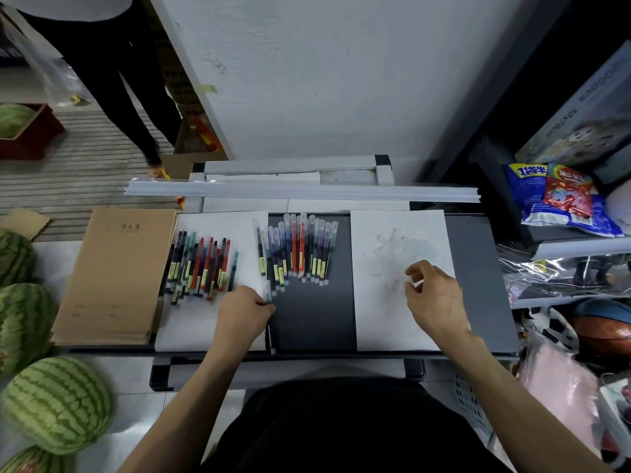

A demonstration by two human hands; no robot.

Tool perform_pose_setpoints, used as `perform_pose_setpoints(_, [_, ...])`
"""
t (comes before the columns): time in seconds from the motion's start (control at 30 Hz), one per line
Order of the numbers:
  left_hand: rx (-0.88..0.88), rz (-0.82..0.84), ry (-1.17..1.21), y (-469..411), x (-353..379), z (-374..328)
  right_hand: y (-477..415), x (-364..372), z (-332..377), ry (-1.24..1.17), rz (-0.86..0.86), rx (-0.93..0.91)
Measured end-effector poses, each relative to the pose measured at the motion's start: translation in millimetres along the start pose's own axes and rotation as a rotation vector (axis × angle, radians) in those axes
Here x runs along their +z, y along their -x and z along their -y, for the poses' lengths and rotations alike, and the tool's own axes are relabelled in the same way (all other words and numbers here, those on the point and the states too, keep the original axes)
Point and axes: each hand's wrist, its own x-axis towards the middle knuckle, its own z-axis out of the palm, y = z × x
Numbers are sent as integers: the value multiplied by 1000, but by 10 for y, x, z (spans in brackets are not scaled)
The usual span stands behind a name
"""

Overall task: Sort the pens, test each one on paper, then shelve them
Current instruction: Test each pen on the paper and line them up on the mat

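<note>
Gripping 1 pen (pixel 270 339) in curled left hand (pixel 246 315), long axis running near-to-far along left sheet (pixel 205 332) edge. Right hand (pixel 435 295) hovering over scribbled test paper (pixel 386 322), fingers half-curling; whether pinching anything, cannot tell. Test paper lying right of pen, right hand nearer it. Left pen group (pixel 199 264) and middle pen group (pixel 300 250) lying fanned beyond left hand.

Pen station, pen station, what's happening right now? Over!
Left hand grips one pen. Right hand curled over scribbled test paper; hold unclear. Left batch and middle batch wait on the desk. Nothing blocks them.
</note>
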Motion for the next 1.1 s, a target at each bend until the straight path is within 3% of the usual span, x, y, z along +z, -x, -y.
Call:
perform_pose_setpoints(0.17, [-9,-36,7,23,-53,-24,87,-14,189,-191,25,25])
perform_pose_setpoints(0.27, [-38,-125,37,-6,-133,1,135,-18,299,-312,56,44])
perform_pose_setpoints(0.47, [-10,-315,-122,-225,-367,135,171,-13,461,-646,160,127])
perform_pose_setpoints(0.67, [-58,-268,-194,-332,-367,196,215,-49,595,-1081,266,282])
perform_pose_setpoints(0.83, [-76,-235,-54,-260,-377,126,233,-90,629,-1330,339,418])
perform_pose_setpoints(1.1, [134,-148,237,112,-478,-355,212,-193,810,-1572,464,550])
